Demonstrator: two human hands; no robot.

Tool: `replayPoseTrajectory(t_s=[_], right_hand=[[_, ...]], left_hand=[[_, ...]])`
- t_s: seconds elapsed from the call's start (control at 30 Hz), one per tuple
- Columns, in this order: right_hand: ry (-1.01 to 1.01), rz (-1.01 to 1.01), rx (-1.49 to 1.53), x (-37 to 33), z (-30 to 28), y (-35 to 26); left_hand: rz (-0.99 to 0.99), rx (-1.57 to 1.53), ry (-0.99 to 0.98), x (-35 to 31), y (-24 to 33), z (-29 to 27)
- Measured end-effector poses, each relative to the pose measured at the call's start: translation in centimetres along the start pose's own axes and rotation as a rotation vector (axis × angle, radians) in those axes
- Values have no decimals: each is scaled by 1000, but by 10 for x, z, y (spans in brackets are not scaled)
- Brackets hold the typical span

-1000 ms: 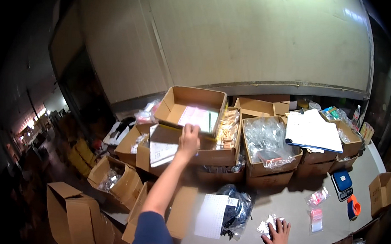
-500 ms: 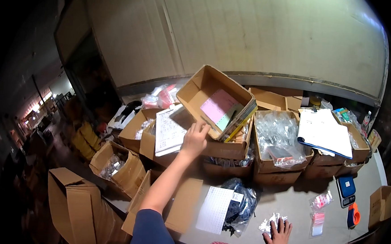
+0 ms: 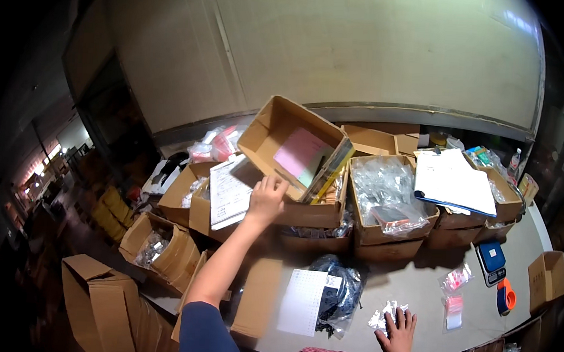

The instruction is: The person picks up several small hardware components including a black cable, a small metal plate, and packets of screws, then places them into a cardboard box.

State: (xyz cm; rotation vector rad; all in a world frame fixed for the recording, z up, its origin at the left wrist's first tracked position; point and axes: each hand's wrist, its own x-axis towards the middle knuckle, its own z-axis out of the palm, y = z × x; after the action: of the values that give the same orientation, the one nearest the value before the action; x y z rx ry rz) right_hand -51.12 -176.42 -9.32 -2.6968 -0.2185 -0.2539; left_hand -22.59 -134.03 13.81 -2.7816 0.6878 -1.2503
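Note:
A tilted open cardboard box [image 3: 263,124] rests over the row of boxes at the back, with pink and pale green paper [image 3: 301,153] inside. My left hand [image 3: 267,201] reaches up to its near lower rim, fingers curled over the edge. Beside that hand, a handwritten sheet [image 3: 228,195] leans on another box. At the lower right, my right hand [image 3: 399,335] lies on the table with spread fingers, its fingertips on small shiny silvery pieces [image 3: 383,316]. A printed white sheet [image 3: 300,303] and dark items in a clear plastic bag [image 3: 342,296] lie to its left.
Boxes holding clear bags [image 3: 388,189] line the table's back, one topped by a clipboard with papers [image 3: 456,180]. Toward the right are small zip bags [image 3: 454,309], a blue scale [image 3: 491,261], an orange tape roll [image 3: 506,297] and a small box [image 3: 547,279]. Open cartons [image 3: 103,307] stand at left.
The whole view has shifted slightly, so things sit a little further left. My left hand stays at the tilted box's rim and my right hand stays on the silvery pieces.

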Motion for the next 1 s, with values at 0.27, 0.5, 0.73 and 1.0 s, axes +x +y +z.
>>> replayPoseTrajectory(t_s=[0.27, 0.5, 0.73, 1.0], right_hand=[[15, 6, 19, 1, 5, 2], [21, 9, 37, 4, 3, 2], [-159, 35, -44, 2, -2, 10], [-220, 34, 11, 10, -2, 16]], left_hand=[[243, 184, 73, 51, -1, 10], [363, 237, 31, 122, 9, 28], [-133, -346, -535, 217, 12, 22], [184, -168, -1374, 209, -65, 126]])
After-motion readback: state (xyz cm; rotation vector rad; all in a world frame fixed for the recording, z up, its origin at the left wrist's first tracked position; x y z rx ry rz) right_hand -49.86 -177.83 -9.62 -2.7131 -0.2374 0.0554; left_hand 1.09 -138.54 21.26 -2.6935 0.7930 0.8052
